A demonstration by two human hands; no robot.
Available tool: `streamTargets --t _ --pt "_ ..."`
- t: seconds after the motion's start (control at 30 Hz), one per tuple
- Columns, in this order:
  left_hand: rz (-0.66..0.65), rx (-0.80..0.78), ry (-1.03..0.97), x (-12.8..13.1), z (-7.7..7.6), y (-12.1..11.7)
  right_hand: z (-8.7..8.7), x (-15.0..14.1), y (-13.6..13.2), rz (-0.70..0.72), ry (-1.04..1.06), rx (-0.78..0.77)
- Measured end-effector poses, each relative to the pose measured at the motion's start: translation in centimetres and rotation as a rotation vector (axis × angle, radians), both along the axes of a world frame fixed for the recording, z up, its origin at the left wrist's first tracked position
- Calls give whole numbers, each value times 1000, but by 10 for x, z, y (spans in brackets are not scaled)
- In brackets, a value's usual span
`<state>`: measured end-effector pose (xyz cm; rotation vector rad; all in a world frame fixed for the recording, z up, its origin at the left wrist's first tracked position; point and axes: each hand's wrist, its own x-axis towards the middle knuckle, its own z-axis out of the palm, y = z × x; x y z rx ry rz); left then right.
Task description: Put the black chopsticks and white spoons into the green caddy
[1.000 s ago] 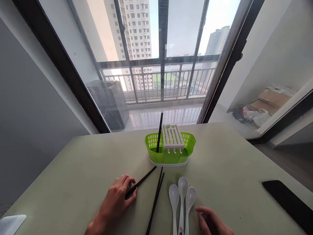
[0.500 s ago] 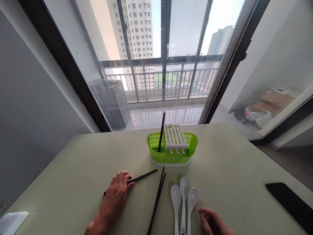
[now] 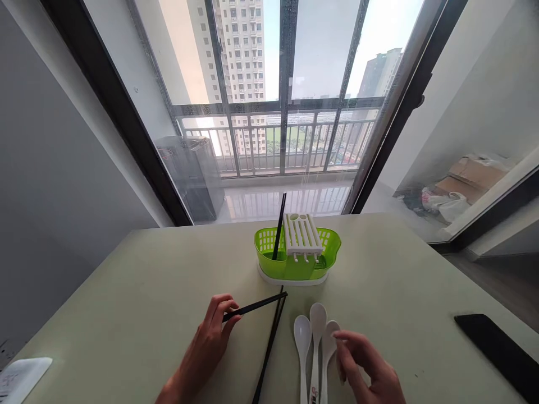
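My left hand (image 3: 210,342) pinches the near end of a black chopstick (image 3: 257,306), which points right toward a pair of black chopsticks (image 3: 269,348) lying on the table. My right hand (image 3: 366,365) hovers with loosely spread fingers over the bowl of the rightmost of three white spoons (image 3: 314,342); it holds nothing. Behind them stands a green cutlery basket (image 3: 297,255) with a white slotted insert and one black chopstick (image 3: 278,224) upright in its left side.
The pale green table (image 3: 138,292) ends at a large window with a balcony beyond. A black phone (image 3: 497,350) lies at the right edge. A white object (image 3: 21,376) sits at the near left corner.
My left hand has lifted and swung the chopstick so its tip now reaches the lying pair. My right hand has moved up and forward over the spoons.
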<state>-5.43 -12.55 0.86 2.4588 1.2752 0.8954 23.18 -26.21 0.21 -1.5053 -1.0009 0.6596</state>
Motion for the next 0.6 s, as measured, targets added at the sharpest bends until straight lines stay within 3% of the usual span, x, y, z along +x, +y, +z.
streamTargets --t 0.2,0.33,0.43,0.6 --pt "-38 -1 -188 16 8 -19 49 -34 52 421 -39 68" --pt "-33 -20 -290 24 9 -28 69 -52 72 510 -160 198" --pt "-52 -144 -345 27 11 -31 89 -53 80 589 -325 284" --pt "-97 -352 -345 28 16 -33 122 -51 89 806 -576 302"
